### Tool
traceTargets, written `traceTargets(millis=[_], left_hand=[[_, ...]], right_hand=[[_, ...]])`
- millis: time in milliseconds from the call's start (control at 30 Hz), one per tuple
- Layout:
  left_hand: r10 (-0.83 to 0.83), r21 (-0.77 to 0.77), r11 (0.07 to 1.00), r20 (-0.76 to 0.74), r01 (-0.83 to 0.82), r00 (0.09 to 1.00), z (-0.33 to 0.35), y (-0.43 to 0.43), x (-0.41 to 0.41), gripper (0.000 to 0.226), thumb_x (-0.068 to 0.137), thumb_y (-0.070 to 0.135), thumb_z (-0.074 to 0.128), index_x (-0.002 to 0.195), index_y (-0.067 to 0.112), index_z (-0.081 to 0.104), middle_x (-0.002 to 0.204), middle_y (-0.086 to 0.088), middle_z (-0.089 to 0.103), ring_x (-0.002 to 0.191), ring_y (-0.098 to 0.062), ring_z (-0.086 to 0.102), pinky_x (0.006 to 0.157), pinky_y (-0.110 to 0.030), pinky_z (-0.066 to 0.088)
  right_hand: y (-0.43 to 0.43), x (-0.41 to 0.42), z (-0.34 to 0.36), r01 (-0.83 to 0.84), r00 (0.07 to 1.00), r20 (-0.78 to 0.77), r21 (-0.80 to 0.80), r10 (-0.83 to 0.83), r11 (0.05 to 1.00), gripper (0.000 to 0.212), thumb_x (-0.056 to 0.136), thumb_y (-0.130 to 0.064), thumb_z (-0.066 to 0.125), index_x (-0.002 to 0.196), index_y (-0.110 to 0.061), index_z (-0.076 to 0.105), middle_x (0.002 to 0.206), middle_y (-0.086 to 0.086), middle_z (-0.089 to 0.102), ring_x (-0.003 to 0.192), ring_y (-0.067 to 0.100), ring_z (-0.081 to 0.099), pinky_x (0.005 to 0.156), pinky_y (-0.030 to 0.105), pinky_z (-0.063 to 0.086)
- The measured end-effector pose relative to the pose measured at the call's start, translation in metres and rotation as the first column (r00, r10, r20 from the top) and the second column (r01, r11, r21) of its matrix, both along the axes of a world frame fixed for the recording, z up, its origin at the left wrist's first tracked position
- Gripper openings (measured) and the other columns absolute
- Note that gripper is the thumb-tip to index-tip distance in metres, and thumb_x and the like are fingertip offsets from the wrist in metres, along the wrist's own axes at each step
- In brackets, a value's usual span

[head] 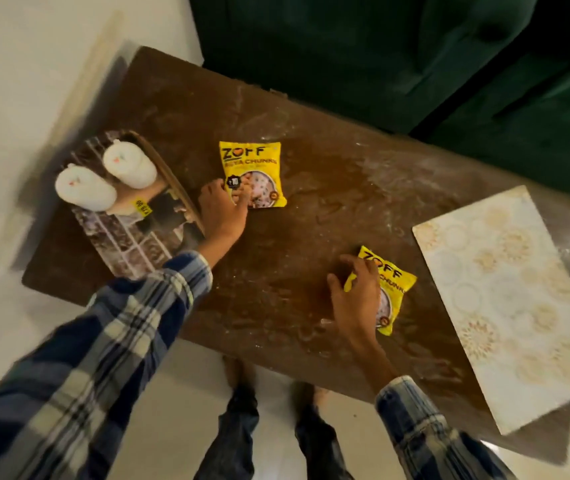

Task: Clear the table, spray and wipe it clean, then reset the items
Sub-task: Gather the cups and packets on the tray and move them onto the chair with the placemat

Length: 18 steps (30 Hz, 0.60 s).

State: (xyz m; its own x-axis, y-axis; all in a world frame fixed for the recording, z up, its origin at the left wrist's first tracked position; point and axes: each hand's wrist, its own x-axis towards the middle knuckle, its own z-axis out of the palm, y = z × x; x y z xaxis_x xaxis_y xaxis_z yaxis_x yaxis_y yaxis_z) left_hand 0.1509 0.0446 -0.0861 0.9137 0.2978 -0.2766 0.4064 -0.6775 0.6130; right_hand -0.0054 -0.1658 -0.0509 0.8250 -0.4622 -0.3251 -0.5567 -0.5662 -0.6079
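Plaid sleeves nearest, reaching over brown dusty bench. Left hand at lower-left corner of far yellow packet, fingers curled onto it, pinching the corner; packet flat mid-bench. Right hand clamped on left edge of near yellow packet, yellow showing between thumb and fingers; packet flat near front edge. Hands well apart, one packet each. Tray at left end, just beside left hand, carrying two white containers side by side. Pale patterned board lying on right end. Green sofa behind bench.
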Motion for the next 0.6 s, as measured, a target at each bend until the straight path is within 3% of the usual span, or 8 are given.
traceTargets(millis=[67, 167, 300, 400, 500, 600], left_hand=[[0.078, 0.022, 0.997, -0.088, -0.077, 0.993, 0.000, -0.009, 0.018, 0.073, 0.091, 0.053, 0.056, 0.140, 0.000, 0.042, 0.144, -0.024, 0.042, 0.134, -0.040, 0.039, 0.108, -0.049, 0.034], [0.138, 0.043, 0.990, -0.131, -0.133, 0.982, -0.002, -0.022, 0.037, 0.075, 0.079, 0.054, 0.069, 0.132, 0.006, 0.049, 0.140, -0.017, 0.048, 0.130, -0.037, 0.046, 0.103, -0.049, 0.041], [0.250, -0.230, 0.929, -0.187, -0.290, 0.950, 0.004, -0.044, 0.042, 0.058, 0.069, 0.024, 0.084, 0.116, 0.006, 0.057, 0.113, -0.001, 0.063, 0.101, -0.019, 0.065, 0.079, -0.034, 0.056], [0.205, -0.391, 0.876, -0.228, -0.282, 0.952, 0.011, -0.055, 0.035, 0.046, 0.062, 0.014, 0.087, 0.103, 0.009, 0.067, 0.103, -0.004, 0.072, 0.088, -0.021, 0.071, 0.066, -0.030, 0.060], [0.065, -0.526, 0.831, -0.230, -0.180, 0.971, 0.019, -0.070, 0.020, 0.033, 0.070, 0.007, 0.084, 0.095, 0.021, 0.066, 0.097, 0.002, 0.074, 0.089, -0.015, 0.071, 0.070, -0.028, 0.058], [-0.057, -0.626, 0.774, -0.213, -0.092, 0.975, 0.028, -0.081, 0.001, 0.040, 0.074, 0.002, 0.081, 0.104, 0.021, 0.063, 0.103, 0.003, 0.073, 0.094, -0.010, 0.069, 0.072, -0.024, 0.055]], right_hand=[[-0.024, -0.016, 0.001, 0.105, 0.992, -0.054, -0.134, -0.113, 0.985, 0.045, 0.087, -0.025, 0.075, 0.128, -0.015, 0.061, 0.141, 0.011, 0.049, 0.129, 0.034, 0.045, 0.106, 0.047, 0.040], [-0.051, -0.036, -0.001, 0.240, 0.949, -0.137, -0.261, -0.282, 0.935, 0.061, 0.083, -0.035, 0.077, 0.132, -0.010, 0.050, 0.139, 0.018, 0.042, 0.127, 0.039, 0.038, 0.100, 0.049, 0.035], [-0.067, -0.043, -0.012, 0.334, 0.886, -0.276, -0.175, -0.372, 0.926, 0.087, 0.080, -0.044, 0.079, 0.145, -0.005, 0.035, 0.146, 0.021, 0.034, 0.134, 0.042, 0.033, 0.104, 0.053, 0.034], [-0.070, -0.037, -0.017, 0.355, 0.898, -0.251, -0.076, -0.362, 0.932, 0.087, 0.080, -0.037, 0.081, 0.147, -0.007, 0.033, 0.145, 0.018, 0.042, 0.135, 0.040, 0.037, 0.107, 0.051, 0.033], [-0.073, -0.031, -0.022, 0.380, 0.896, -0.258, 0.023, -0.362, 0.925, 0.089, 0.078, -0.031, 0.082, 0.149, -0.006, 0.035, 0.144, 0.017, 0.047, 0.134, 0.039, 0.041, 0.109, 0.049, 0.034], [-0.074, -0.027, -0.029, 0.457, 0.877, -0.225, 0.119, -0.424, 0.882, 0.074, 0.073, -0.028, 0.087, 0.134, -0.009, 0.050, 0.133, 0.013, 0.059, 0.126, 0.035, 0.054, 0.106, 0.051, 0.045]])
